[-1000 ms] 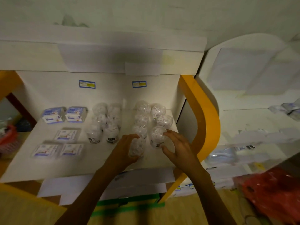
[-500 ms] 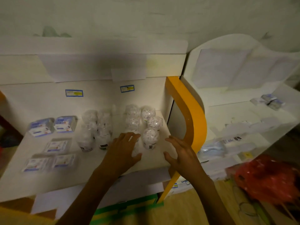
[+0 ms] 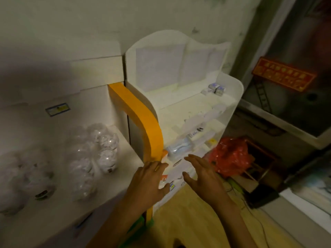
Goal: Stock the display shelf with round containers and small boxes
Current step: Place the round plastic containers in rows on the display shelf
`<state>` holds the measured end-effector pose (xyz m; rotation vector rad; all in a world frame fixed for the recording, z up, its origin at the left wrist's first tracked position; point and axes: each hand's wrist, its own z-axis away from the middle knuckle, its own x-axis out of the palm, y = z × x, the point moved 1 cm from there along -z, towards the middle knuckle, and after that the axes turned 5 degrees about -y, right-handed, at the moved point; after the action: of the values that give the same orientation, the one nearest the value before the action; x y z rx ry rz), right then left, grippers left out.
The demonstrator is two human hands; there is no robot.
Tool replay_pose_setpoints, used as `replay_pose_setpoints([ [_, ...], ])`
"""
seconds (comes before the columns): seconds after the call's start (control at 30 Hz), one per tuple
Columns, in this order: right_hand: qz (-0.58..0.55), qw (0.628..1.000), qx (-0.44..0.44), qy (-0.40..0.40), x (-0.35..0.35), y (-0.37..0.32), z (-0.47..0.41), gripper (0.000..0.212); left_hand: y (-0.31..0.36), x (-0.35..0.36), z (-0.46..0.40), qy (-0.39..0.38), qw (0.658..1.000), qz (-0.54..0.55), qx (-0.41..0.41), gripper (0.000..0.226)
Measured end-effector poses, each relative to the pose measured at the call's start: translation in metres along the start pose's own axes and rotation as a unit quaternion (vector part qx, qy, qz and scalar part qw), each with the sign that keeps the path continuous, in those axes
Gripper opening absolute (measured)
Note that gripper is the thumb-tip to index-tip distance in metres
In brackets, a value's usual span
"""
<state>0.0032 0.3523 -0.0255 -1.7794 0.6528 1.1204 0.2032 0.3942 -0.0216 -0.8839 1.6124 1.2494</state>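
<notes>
Round containers (image 3: 100,154) upright on shelf (image 3: 129,158), both hands empty

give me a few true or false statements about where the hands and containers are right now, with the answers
1. Both hands hold nothing. True: the left hand and right hand are open and empty.
2. The round containers stand on the shelf left of the orange panel. True.
3. The right hand grips a round container. False: its fingers are spread and touch none.
4. The red bag lies on the shelf among the containers. False: it sits low down, right of the white rack.
5. Both hands rest on the containers. False: they are to the right of them, in front of the white rack.
</notes>
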Motion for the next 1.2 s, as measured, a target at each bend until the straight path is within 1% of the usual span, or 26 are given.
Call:
replay_pose_setpoints([
  [0.1,0.010,0.999,0.031,0.005,-0.014,0.037,0.001,0.051,0.023,0.016,-0.035,-0.002,1.000,0.011,0.016,0.054],
  [0.2,0.008,0.999,0.048,0.005,-0.030,0.081,-0.009,0.050,0.040,0.032,-0.080,0.003,1.000,-0.006,0.028,0.054],
  [0.3,0.003,0.999,0.053,0.005,-0.051,0.129,-0.026,0.049,0.059,0.044,-0.125,-0.009,1.000,-0.003,0.003,0.059],
  [0.37,-0.004,0.998,0.058,-0.006,-0.062,0.160,-0.039,0.050,0.070,0.050,-0.153,-0.007,1.000,0.001,-0.010,0.058],
  [0.5,-0.014,0.999,0.026,-0.031,-0.071,0.213,-0.073,0.051,0.085,0.057,-0.198,0.003,0.999,0.006,-0.048,0.055],
  [0.6,-0.018,0.999,-0.005,-0.049,-0.071,0.237,-0.101,0.051,0.089,0.055,-0.223,0.032,0.997,0.009,-0.076,0.056],
  [0.7,-0.025,0.997,-0.035,-0.066,-0.067,0.246,-0.135,0.051,0.084,0.046,-0.242,0.035,0.992,0.011,-0.124,0.065],
  [0.73,-0.024,0.996,-0.047,-0.075,-0.065,0.248,-0.148,0.052,0.080,0.044,-0.248,0.047,0.989,0.007,-0.141,0.067],
  [0.8,-0.025,0.993,-0.069,-0.096,-0.058,0.247,-0.178,0.053,0.067,0.040,-0.258,0.086,0.982,-0.004,-0.170,0.064],
  [0.87,-0.032,0.989,-0.097,-0.111,-0.049,0.244,-0.207,0.053,0.052,0.037,-0.266,0.095,0.972,-0.024,-0.212,0.060],
  [0.9,-0.038,0.986,-0.113,-0.118,-0.043,0.242,-0.221,0.053,0.044,0.036,-0.271,0.099,0.967,-0.032,-0.231,0.061],
  [1.07,-0.046,0.970,-0.199,-0.128,-0.016,0.217,-0.292,0.053,0.006,0.036,-0.289,0.141,0.935,-0.040,-0.323,0.069],
  [1.2,-0.038,0.949,-0.277,-0.148,0.007,0.185,-0.340,0.053,-0.018,0.037,-0.295,0.186,0.902,-0.054,-0.387,0.073],
])
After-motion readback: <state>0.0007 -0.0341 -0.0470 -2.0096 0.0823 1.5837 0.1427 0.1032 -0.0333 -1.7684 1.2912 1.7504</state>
